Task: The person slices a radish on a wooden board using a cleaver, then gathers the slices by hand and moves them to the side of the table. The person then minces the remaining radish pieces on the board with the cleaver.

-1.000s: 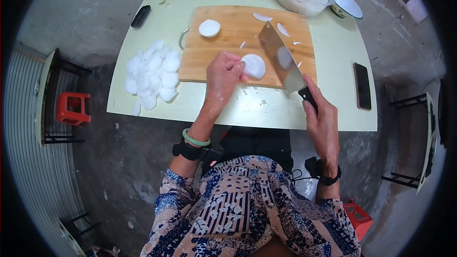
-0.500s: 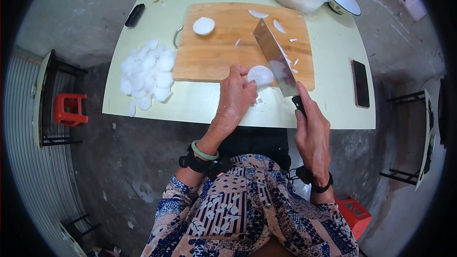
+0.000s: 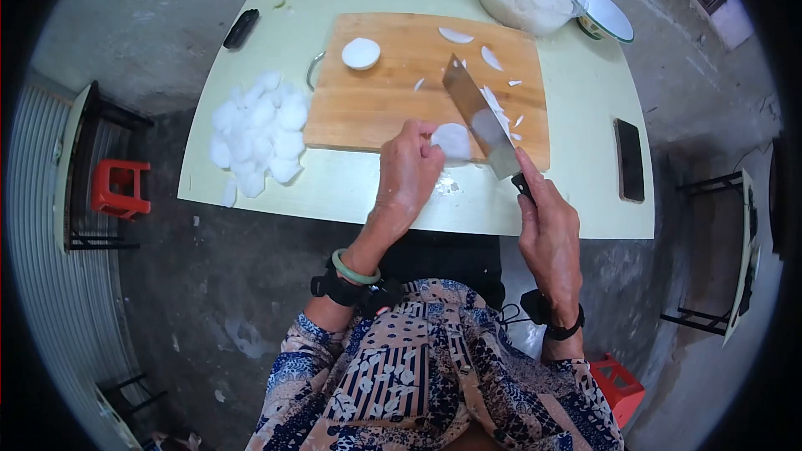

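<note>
left hand (image 3: 407, 169) pinches a white radish piece (image 3: 453, 142), right hand (image 3: 551, 230) grips a cleaver (image 3: 479, 112) by its handle

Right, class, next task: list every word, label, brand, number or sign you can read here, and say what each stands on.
No readable text anywhere.
Cleaver: no legible mark on the blade.
Bowl: coloured decoration outside, too small to make out.
Phone: dark screen, nothing readable.
Black object: too small to tell whether it carries lettering.
</note>
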### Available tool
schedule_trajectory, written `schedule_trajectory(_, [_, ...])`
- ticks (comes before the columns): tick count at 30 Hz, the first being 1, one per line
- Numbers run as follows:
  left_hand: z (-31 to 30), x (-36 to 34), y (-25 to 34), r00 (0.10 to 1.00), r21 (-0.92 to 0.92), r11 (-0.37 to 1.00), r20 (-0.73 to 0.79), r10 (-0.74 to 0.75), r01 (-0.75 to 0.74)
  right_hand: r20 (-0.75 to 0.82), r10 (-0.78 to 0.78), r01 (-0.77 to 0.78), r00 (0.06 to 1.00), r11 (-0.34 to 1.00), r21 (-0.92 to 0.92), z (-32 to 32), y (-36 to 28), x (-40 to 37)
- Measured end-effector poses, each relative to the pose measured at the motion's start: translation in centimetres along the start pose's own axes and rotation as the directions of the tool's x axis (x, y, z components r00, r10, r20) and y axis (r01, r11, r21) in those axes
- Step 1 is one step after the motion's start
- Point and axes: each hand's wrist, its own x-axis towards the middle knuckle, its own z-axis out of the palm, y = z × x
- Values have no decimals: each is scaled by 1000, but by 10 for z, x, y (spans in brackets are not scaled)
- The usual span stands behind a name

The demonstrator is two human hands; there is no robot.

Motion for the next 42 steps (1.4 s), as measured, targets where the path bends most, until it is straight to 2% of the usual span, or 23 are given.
schedule_trajectory(1, [-4,5,2,1000,-1,1000,-3,2,-2,-29,-10,10,1000,1000,-1,0,2,1])
schedule_trajectory(3, [-10,16,6,986,163,973,72,151,-161,-63,-25,24,998,1000,-4,-2,1,3])
schedule_trajectory(6, [-9,22,7,973,198,952,57,226,-233,-79,-34,38,996,998,44,-6,-9,1])
schedule_trajectory(9, [-5,24,0,956,240,927,22,292,-289,-74,-8,14,997,996,89,-4,-18,-2])
schedule_trajectory(11, [-6,23,-1,960,253,927,40,276,-277,38,14,-12,999,998,-62,5,-14,1])
schedule_trajectory(13, [-6,24,0,963,265,926,48,266,-269,25,-3,5,1000,999,-42,3,-11,5])
schedule_trajectory(16, [-9,27,-2,944,250,911,44,326,-327,10,-2,3,1000,1000,-25,-2,-7,6])
schedule_trajectory(18, [-13,31,-2,905,309,851,135,402,-424,16,16,-16,1000,999,-32,-4,-3,6])
schedule_trajectory(19, [-12,37,-4,907,308,853,131,401,-422,-14,4,-4,1000,1000,-14,-2,1,6])
schedule_trajectory(21, [-9,48,-9,776,240,738,191,602,-631,-43,-8,9,999,1000,3,-2,1,4])
schedule_trajectory(22, [-7,47,-11,776,240,738,189,601,-630,-33,22,-22,999,1000,-4,-4,-3,2])
schedule_trajectory(24, [-3,43,-12,729,258,696,48,683,-670,-26,52,-52,998,999,-11,-8,-12,2])
schedule_trajectory(25, [-7,37,-1,729,256,696,50,683,-670,-53,31,-31,998,1000,6,-10,-15,2])
schedule_trajectory(27, [-14,18,16,899,228,870,149,412,-437,-76,22,-20,997,1000,24,-8,-19,0])
schedule_trajectory(30, [-2,3,9,872,297,823,92,480,-484,-94,-27,35,995,996,83,-1,-18,5])
schedule_trajectory(31, [-2,2,10,874,298,824,93,476,-481,-33,-16,16,999,1000,16,4,-12,7])
schedule_trajectory(32, [-2,1,11,869,296,819,107,483,-492,26,-2,3,1000,999,-52,6,-8,8])
schedule_trajectory(36, [-8,5,12,831,293,777,182,526,-556,11,-21,21,1000,999,-36,1,0,9])
schedule_trajectory(38, [-12,7,14,809,296,753,220,545,-587,-59,-15,13,998,999,-31,2,4,5])
schedule_trajectory(42, [-22,13,12,757,239,720,269,596,-652,-25,36,-36,999,999,-28,-3,-5,2])
